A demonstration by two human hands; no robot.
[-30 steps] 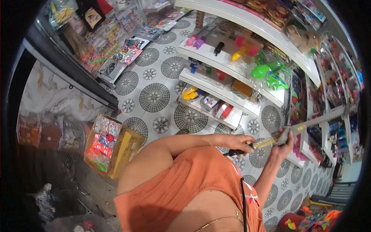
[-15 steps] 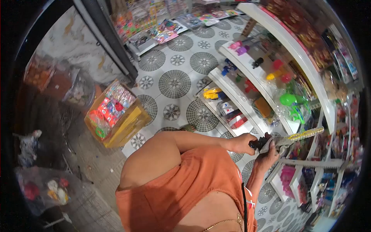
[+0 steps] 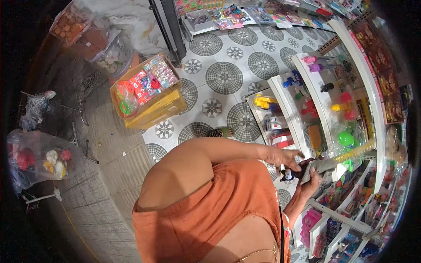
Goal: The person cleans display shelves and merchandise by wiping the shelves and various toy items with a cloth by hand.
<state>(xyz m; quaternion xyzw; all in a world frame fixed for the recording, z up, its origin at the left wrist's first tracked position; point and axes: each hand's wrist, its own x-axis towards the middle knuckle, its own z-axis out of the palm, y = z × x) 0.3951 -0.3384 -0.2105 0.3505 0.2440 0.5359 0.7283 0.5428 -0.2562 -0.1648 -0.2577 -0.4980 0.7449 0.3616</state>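
My right hand is closed around a grey cloth. A blurred, see-through stick with yellow markings reaches out beyond the cloth, toward the shelves. Just to the left, my left hand has its fingers curled over a small black-and-white item, whose kind I cannot make out. The item is close against the cloth, and part of it is hidden by the fingers. Both hands are in front of the toy shelves.
White tiered shelves carry bagged toys, among them a yellow toy and a green one. An open carton of small packets stands on the floor. Clear bags of goods lie left, and a patterned shoe shows below.
My view has shifted, so shelves and carton sit elsewhere in the picture. My left fingers have spread more around the dark item, which now shows white. The stick is smeared by motion.
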